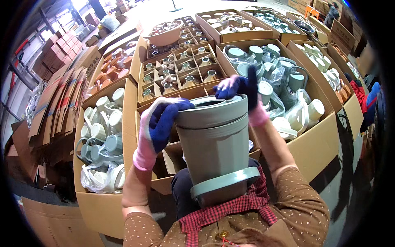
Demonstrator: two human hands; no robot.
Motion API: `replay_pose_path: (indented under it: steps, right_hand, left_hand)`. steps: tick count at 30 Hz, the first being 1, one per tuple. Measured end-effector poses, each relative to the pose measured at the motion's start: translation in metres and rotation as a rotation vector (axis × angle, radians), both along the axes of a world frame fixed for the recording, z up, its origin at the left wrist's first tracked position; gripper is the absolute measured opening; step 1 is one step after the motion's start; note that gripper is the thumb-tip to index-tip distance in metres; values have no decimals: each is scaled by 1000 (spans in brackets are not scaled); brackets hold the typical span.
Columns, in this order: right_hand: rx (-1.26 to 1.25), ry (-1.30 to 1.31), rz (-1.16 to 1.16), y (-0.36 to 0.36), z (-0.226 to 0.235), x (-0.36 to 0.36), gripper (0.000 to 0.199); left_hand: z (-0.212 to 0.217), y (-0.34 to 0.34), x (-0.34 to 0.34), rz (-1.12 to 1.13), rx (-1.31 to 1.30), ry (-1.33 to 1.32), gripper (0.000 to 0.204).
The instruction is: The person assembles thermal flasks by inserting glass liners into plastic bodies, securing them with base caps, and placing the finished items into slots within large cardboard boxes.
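Note:
A grey-green plastic thermos jug housing (214, 152) stands in front of my lap, its round opening at the top and its curved handle (225, 183) on the side nearest me. My left hand (158, 123), in a pink and blue glove, grips the left of its rim with bent fingers. My right hand (242, 92), gloved alike, is at the far right of the rim, fingers curled down onto it and one blue finger or thumb pointing up. The inside of the housing is mostly hidden.
Beyond it, a divided carton (180, 72) holds silvery flask liners. Open cartons of plastic jug parts (294, 78) stand right and white and blue-grey parts (101, 131) left. A pink basin (164, 37) rests on a far carton. Flattened cardboard (61, 111) leans at left.

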State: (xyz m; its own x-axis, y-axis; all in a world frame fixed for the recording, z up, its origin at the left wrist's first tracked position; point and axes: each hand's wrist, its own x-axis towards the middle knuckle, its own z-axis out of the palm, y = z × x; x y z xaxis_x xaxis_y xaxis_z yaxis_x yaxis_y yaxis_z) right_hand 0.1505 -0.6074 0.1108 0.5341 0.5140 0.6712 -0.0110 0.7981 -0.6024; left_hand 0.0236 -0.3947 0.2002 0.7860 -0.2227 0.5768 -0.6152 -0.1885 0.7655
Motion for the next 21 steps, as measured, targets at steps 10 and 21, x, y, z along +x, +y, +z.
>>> replay_pose_path:
  steps: [10,21]
  right_hand:
    - [3,99,-223,-10,-20,2,81]
    - [-83,71,-403,-11,-12,-13,81]
  left_hand:
    - [-1,4,11,-77,17,-149,28]
    - [-4,-3,12,-273,-237,-122,20]
